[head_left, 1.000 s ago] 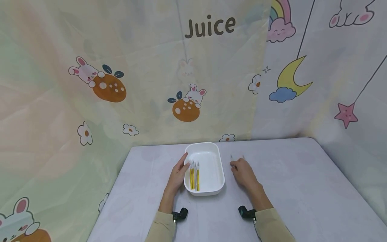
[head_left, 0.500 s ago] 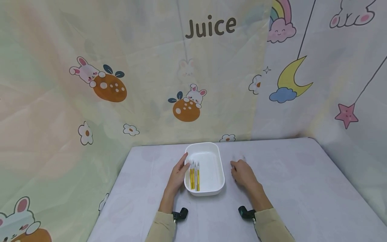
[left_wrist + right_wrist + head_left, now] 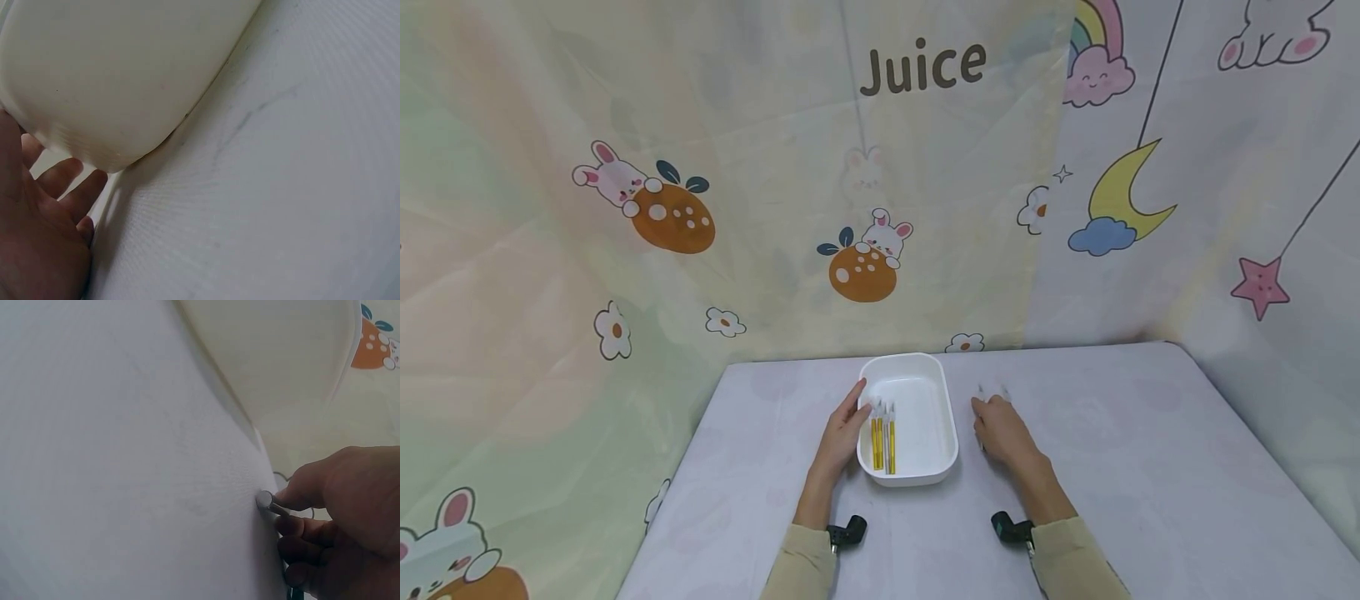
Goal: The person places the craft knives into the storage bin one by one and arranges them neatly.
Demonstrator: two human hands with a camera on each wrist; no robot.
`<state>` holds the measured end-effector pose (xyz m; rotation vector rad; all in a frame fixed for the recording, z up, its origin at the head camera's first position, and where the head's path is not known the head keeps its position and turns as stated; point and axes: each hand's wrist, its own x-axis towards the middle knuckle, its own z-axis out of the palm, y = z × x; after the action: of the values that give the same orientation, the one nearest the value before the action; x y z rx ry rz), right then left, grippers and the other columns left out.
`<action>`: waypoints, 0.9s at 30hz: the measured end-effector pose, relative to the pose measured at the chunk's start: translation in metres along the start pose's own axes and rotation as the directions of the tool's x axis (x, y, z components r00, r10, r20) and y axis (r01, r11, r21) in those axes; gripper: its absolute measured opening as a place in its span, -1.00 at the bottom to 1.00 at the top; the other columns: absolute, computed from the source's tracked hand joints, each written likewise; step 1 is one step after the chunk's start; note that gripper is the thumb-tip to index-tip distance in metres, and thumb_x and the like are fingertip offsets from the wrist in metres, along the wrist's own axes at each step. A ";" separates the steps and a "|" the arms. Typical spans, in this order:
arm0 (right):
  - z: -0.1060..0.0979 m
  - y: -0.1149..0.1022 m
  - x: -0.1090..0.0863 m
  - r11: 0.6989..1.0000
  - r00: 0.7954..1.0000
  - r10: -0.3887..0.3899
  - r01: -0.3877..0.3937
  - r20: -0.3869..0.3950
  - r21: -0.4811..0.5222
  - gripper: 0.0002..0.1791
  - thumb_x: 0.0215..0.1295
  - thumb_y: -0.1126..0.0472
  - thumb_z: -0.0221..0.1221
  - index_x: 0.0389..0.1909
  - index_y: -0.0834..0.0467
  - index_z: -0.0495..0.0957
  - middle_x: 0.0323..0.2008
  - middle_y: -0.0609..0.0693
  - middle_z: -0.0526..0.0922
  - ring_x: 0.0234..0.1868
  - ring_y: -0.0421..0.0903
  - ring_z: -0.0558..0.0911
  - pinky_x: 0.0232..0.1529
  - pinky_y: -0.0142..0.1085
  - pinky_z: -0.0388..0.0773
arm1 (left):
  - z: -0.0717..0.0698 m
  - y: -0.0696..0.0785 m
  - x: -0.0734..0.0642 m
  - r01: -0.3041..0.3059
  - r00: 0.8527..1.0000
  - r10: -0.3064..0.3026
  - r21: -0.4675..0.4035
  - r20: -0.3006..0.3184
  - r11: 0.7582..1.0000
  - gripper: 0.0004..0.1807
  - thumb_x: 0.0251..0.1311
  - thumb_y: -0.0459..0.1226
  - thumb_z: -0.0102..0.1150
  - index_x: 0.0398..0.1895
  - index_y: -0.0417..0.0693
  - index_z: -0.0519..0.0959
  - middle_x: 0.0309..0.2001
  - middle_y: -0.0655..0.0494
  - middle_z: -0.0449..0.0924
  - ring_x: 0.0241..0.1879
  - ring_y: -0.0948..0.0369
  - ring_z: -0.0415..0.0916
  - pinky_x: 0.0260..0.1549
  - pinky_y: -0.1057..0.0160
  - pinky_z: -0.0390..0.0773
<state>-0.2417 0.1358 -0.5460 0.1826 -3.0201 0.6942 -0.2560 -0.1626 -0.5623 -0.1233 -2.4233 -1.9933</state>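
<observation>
A white rectangular tray (image 3: 927, 433) stands near the middle of the table. Along its left side lie several slim pens (image 3: 880, 442), mostly with yellow barrels and clear pointed ends. My left hand (image 3: 837, 435) holds the tray's left wall, thumb at the rim; in the left wrist view its fingers (image 3: 84, 194) lie against the outside. To the right of the tray, my right hand (image 3: 1006, 429) pinches a pen down at the table. The pen's round grey end (image 3: 265, 500) shows by the thumb in the right wrist view; the hand hides most of its length.
Another clear tip (image 3: 1005, 390) sticks out beyond the right hand. White cloth covers the table (image 3: 1135, 450). A printed fabric backdrop (image 3: 775, 208) rises behind the table's far edge and along both sides.
My right hand has shifted very slightly to the right, and the tip of the pen beside its fingers with it. The left hand and the tray stay put.
</observation>
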 end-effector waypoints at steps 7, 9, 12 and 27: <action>-0.002 0.000 -0.001 0.999 0.999 0.021 -0.019 -0.026 0.051 -0.51 0.46 0.34 0.15 0.36 0.38 0.48 -0.01 0.28 0.66 -0.15 0.02 0.60 -0.04 -0.06 0.70 | 0.000 0.001 -0.001 -0.004 1.000 0.004 -0.009 0.003 1.000 -0.43 0.56 -0.07 0.04 0.58 0.42 0.28 0.63 0.36 0.14 0.67 0.18 -0.05 0.63 -0.07 0.01; -0.002 -0.001 0.000 0.998 0.999 0.028 -0.027 -0.023 0.060 -0.50 0.45 0.33 0.17 0.36 0.37 0.48 -0.03 0.26 0.67 -0.19 -0.02 0.58 -0.07 -0.09 0.69 | 0.000 0.001 -0.001 -0.004 1.000 0.004 -0.008 0.004 1.000 -0.42 0.56 -0.07 0.04 0.59 0.40 0.28 0.63 0.35 0.14 0.67 0.18 -0.05 0.63 -0.07 0.01; -0.003 0.000 0.001 0.996 0.999 0.039 -0.038 -0.007 0.081 -0.49 0.43 0.33 0.18 0.37 0.36 0.48 -0.08 0.22 0.66 -0.24 -0.04 0.54 -0.15 -0.13 0.65 | 0.000 0.000 -0.001 0.002 1.000 -0.002 -0.005 0.004 1.000 -0.41 0.56 -0.07 0.04 0.60 0.35 0.27 0.63 0.36 0.14 0.67 0.19 -0.04 0.63 -0.06 0.01; -0.008 -0.003 0.001 0.985 0.997 0.077 -0.079 0.018 0.156 -0.42 0.37 0.31 0.26 0.41 0.28 0.47 -0.25 0.09 0.58 -0.32 -0.07 0.49 -0.32 -0.27 0.55 | 0.000 0.000 0.000 0.022 1.000 -0.022 0.002 -0.008 1.000 -0.43 0.57 -0.09 0.03 0.58 0.42 0.29 0.59 0.46 0.18 0.65 0.26 0.01 0.63 -0.02 0.03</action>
<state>-0.2425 0.1366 -0.5376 0.0725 -2.9973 0.9417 -0.2564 -0.1622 -0.5624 -0.0897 -2.4329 -1.9958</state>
